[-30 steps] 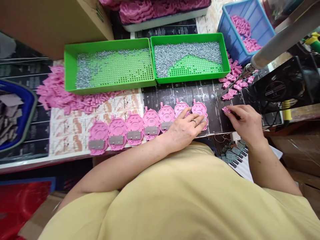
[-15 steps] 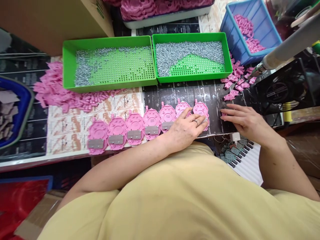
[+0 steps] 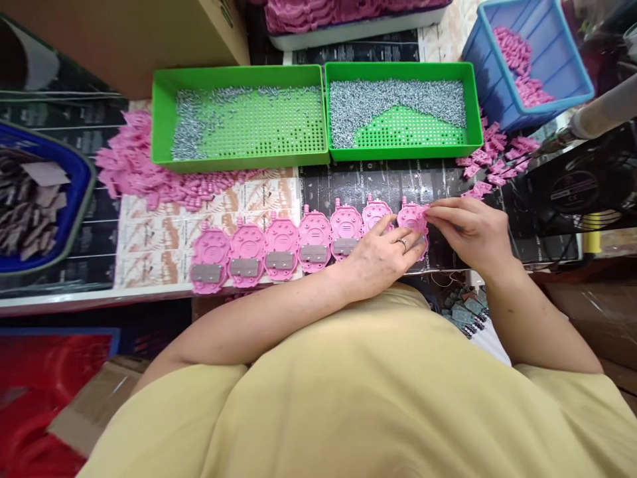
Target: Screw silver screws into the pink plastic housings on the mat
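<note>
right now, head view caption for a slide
Left hand rests on the rightmost pink shell; right hand pinches a small pink piece at its edge.

shirt (image 3: 378, 398): pale yellow, plain, smooth fabric | arms: bare from shirt edge down to wrists | left hand (image 3: 383, 255): thin ring (image 3: 403, 243) on one finger
</note>
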### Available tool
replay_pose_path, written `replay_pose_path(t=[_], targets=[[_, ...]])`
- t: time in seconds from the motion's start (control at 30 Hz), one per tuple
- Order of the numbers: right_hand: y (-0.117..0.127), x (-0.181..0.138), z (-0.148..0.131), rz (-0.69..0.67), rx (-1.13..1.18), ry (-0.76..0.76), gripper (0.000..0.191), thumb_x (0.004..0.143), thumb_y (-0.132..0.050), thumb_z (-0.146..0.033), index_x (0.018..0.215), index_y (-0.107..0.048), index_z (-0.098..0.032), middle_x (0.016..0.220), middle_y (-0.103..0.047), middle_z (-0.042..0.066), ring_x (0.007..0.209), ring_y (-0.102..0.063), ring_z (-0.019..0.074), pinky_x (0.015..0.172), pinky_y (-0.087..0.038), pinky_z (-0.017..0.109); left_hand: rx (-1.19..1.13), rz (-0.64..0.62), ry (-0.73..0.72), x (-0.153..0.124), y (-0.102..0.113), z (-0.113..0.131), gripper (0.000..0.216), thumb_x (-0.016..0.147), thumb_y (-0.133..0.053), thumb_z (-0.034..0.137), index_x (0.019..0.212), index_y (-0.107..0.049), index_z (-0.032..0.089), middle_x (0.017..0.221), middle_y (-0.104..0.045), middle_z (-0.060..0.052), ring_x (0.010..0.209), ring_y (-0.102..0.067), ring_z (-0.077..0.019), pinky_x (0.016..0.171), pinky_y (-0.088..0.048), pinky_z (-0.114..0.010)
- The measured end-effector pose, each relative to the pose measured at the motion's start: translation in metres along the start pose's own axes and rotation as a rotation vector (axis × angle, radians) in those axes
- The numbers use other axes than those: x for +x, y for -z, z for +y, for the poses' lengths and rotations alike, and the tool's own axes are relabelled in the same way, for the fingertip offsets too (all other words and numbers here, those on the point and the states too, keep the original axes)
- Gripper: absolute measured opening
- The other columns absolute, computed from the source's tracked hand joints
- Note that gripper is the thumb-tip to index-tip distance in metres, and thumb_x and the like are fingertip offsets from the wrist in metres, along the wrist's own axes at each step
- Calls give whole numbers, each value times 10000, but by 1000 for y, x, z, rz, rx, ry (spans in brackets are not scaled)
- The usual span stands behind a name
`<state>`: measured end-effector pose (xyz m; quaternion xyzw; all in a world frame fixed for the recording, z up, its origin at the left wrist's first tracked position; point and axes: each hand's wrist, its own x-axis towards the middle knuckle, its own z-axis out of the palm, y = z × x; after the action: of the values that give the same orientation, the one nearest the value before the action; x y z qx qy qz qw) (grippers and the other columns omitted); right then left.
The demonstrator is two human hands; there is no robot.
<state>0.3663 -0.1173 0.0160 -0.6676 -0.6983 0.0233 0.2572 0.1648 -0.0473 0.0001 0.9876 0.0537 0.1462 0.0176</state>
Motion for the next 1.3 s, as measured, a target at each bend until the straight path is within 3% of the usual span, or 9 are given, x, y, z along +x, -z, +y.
replay_pose_path(t=[0.2,0.43,0.5,0.63,0.77,0.93,1.1,1.2,1.3], targets=[[-20,19,10,-105,-143,135,260,970,-528,-301,993,-782,-248,987,-768,47,869,-691,164,764,-546,311,12,70,-16,0,-4,1,322,1036,-398,103,1201,-673,125,1240,-719,-100,1128,-677,-206,1034,-484,-426],[-6,16,-10,-187,-446,305,256,964,-479,-195,1053,-719,-208,1112,-736,56,1011,-615,211,781,-452,369,18,70,-10,1,-3,1,336,1029,-393,96,1228,-663,113,1238,-715,-125,1124,-676,-212,1008,-499,-407],[-1,17,-19,-221,-523,307,231,947,-488,-183,1045,-697,-191,1131,-712,83,1057,-577,243,788,-427,391,-5,35,-12,2,-1,1,327,1024,-402,94,1211,-670,117,1211,-725,-123,1127,-671,-214,1024,-490,-415],[-4,22,-27,-303,-471,252,232,935,-462,-153,947,-693,-164,999,-695,117,947,-559,249,745,-402,403,-31,32,-19,2,-1,-1,294,1019,-433,111,1155,-692,127,1172,-738,-113,1114,-672,-220,1043,-479,-430],[-10,19,-21,-240,-428,210,257,953,-461,-187,951,-718,-193,981,-713,72,926,-584,219,766,-427,372,-24,86,-29,2,-3,-3,287,1015,-444,109,1156,-694,117,1154,-747,-106,1088,-686,-219,1039,-481,-438],[4,3,11,-29,-363,27,376,961,-440,-171,1279,-637,-199,1229,-676,105,1073,-598,224,895,-467,366,-23,60,-48,3,-3,-4,273,990,-495,100,1192,-678,113,1239,-717,-124,1092,-692,-221,1039,-479,-460],[15,-6,45,-22,-475,-103,258,964,-489,-268,1085,-715,-240,1139,-729,69,1097,-599,275,854,-447,430,-85,42,-28,4,4,-6,229,990,-568,209,1163,-692,127,1260,-707,-132,1133,-677,-242,1028,-496,-464],[15,-6,37,44,-335,-135,214,955,-545,-356,982,-730,-251,1024,-746,68,980,-654,232,823,-497,408,-157,97,40,6,9,-9,244,1012,-529,236,1132,-710,126,1212,-728,-128,1071,-697,-239,934,-547,-410],[13,-8,3,166,-52,-90,151,936,-600,-339,983,-707,-244,959,-749,53,866,-692,167,780,-564,329,-376,158,239,9,14,-12,319,1038,-477,270,1206,-693,107,1141,-753,-119,997,-718,-210,899,-567,-355]])
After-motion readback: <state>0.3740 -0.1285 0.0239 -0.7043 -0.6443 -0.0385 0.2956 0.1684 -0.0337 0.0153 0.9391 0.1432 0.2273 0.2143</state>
